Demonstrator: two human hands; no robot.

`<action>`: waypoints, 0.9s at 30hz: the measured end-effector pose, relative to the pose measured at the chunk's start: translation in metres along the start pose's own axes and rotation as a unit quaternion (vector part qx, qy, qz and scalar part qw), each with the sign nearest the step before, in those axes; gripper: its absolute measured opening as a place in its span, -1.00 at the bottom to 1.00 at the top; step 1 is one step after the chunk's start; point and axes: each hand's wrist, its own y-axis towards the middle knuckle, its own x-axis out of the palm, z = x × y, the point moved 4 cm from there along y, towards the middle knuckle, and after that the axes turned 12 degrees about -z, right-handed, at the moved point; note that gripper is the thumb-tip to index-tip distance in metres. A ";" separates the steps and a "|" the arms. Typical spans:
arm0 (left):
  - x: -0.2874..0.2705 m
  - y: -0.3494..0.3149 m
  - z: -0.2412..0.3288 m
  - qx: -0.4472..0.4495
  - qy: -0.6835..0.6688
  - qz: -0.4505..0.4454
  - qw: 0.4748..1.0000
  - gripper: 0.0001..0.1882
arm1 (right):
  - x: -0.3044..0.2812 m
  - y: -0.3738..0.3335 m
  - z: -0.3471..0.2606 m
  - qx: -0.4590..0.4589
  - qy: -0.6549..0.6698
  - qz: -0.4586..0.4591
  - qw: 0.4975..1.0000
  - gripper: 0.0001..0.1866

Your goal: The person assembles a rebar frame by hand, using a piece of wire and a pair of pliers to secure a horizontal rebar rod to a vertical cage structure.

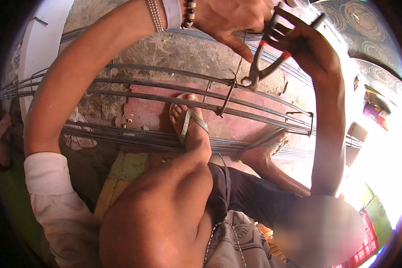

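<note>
Bent knee [161, 219] lay nearest the camera. Right hand [317, 49] wrapped its fingers around the pincers [255, 73], head just beside a stirrup [228, 97] on steel rods [143, 83]. Left hand [234, 22]: fingers curled, thumb extended; pinch not discernible.

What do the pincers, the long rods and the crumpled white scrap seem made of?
Pincers: probably steel, dark and dull, with a bright glint at the head.
Long rods: likely steel too, dark grey with a faint sheen.
White scrap: matte, softly creased; perhaps fabric, possibly thin plastic.
</note>
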 end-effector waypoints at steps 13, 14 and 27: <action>-0.004 -0.010 0.002 -0.057 0.093 0.066 0.992 -0.66 | -0.029 0.039 0.001 0.026 0.034 0.054 0.998 -0.64; -0.005 -0.011 0.002 -0.053 0.092 0.080 0.991 -0.68 | -0.032 0.037 0.000 0.045 0.018 0.035 0.998 -0.64; 0.003 -0.014 0.012 -0.115 0.088 0.159 0.977 -0.73 | -0.045 0.067 0.014 0.003 0.128 -0.137 0.982 -0.78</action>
